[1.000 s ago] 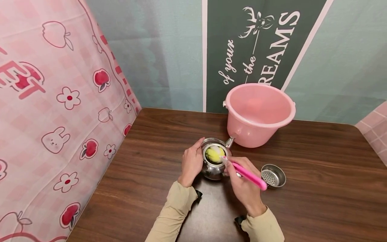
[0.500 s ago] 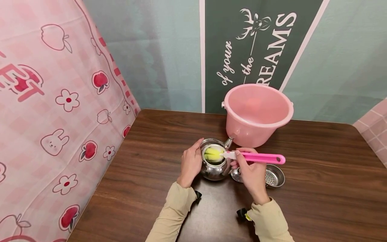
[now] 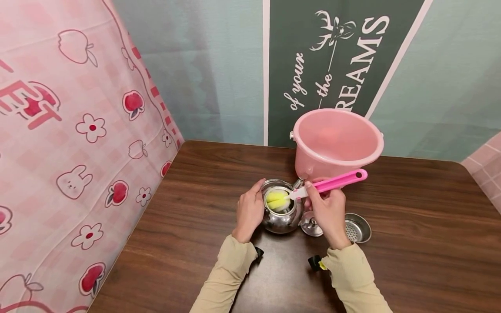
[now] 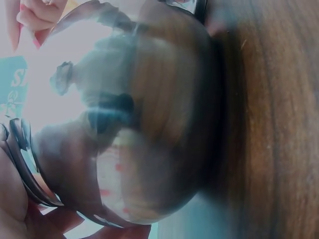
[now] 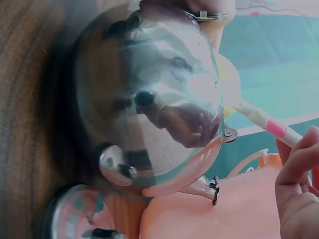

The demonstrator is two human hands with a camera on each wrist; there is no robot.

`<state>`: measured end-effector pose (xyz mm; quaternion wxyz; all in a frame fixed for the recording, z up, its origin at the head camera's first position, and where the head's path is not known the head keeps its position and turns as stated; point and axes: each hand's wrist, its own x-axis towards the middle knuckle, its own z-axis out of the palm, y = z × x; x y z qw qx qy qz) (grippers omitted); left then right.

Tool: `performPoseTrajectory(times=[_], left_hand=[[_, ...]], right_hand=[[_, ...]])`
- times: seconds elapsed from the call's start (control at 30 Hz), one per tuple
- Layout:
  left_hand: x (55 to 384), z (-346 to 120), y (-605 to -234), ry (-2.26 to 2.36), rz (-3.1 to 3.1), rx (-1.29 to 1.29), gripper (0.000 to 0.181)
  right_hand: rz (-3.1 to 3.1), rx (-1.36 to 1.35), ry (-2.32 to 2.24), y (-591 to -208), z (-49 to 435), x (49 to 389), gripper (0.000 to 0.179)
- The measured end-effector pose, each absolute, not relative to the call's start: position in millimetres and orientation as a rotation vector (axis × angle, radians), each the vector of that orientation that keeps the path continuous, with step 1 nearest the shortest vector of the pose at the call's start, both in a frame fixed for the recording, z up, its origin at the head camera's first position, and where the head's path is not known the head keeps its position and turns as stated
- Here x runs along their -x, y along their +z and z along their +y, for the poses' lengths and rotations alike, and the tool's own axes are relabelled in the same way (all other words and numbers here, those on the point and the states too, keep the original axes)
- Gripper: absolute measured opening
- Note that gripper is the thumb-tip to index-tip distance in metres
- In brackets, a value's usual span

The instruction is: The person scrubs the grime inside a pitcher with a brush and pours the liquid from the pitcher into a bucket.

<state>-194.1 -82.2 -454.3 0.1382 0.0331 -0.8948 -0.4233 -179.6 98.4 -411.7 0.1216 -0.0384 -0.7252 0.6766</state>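
A shiny steel teapot (image 3: 282, 222) stands upright on the table with its top opening uncovered. My left hand (image 3: 249, 212) grips it at the left side; in the left wrist view, fingers (image 4: 55, 219) lie by its folded-down handle (image 4: 30, 169). Between thumb and fingers, my right hand (image 3: 329, 214) pinches a sponge brush by its pink and white handle (image 3: 336, 180). The yellow and white sponge head (image 3: 278, 200) sits in the teapot's mouth, and the right wrist view shows part of it above the rim. How deep it reaches is hidden.
A steel lid (image 3: 311, 225) lies right of the teapot, partly behind my right hand. Beyond it is a perforated steel strainer cup (image 3: 358, 228). A pink bucket (image 3: 332, 163) stands behind, close to the spout. The brown wooden table (image 3: 188, 208) ends at a fabric backdrop.
The brush handle has swung from pointing toward me to pointing away at the right, and my right hand has turned with it. The lid shows more. My left hand and the teapot stay put.
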Motion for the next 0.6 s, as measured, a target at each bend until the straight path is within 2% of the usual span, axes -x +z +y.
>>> performPoseTrajectory(times=[0.33, 0.6], left_hand=[[195, -82, -456, -1.234, -2.6, -0.123, 0.039], [194, -81, -456, -1.227, -2.608, -0.149, 0.039]], right_hand=[[-2.163, -0.042, 1.774, -405, 98, 189, 0.018], [-2.292, -0.156, 1.721, -395, 97, 194, 0.025]])
